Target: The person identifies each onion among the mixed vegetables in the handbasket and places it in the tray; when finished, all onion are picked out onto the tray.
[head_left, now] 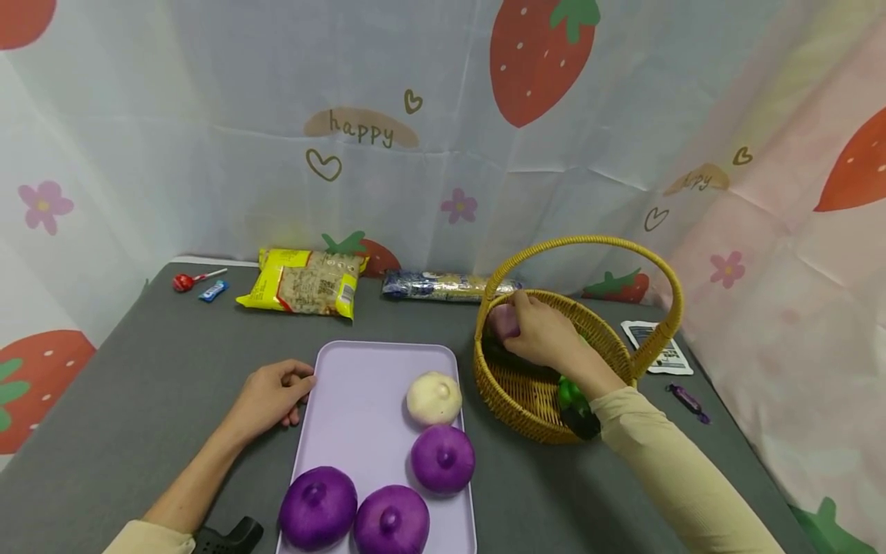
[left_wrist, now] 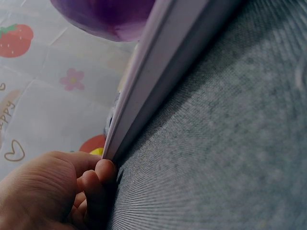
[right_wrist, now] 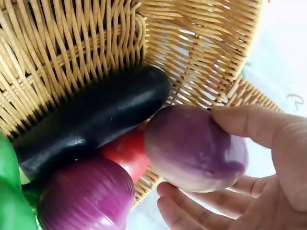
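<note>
My left hand [head_left: 272, 395] pinches the left rim of a lilac tray [head_left: 360, 400], thumb on top and fingertips low at the side. Three round purple onions [head_left: 444, 458] and a cream-white onion [head_left: 434, 398] lie on the tray. In the right wrist view, my right hand [right_wrist: 259, 167] grips an oval vegetable [right_wrist: 192, 148], purple fading to cream, inside the wicker basket [head_left: 508, 404]. Close by in the basket are a long dark eggplant [right_wrist: 100, 115], a red vegetable [right_wrist: 129, 155], a purple onion [right_wrist: 88, 196] and a green pepper [right_wrist: 12, 187].
The basket's tall handle [head_left: 581, 240] arches over the right hand. Along the back lie a yellow bag [head_left: 304, 283] and a shiny long packet [head_left: 443, 285]. A lollipop [head_left: 184, 282] and blue candy [head_left: 214, 290] sit back left. A white packet [head_left: 661, 350] and purple candy [head_left: 687, 402] lie right.
</note>
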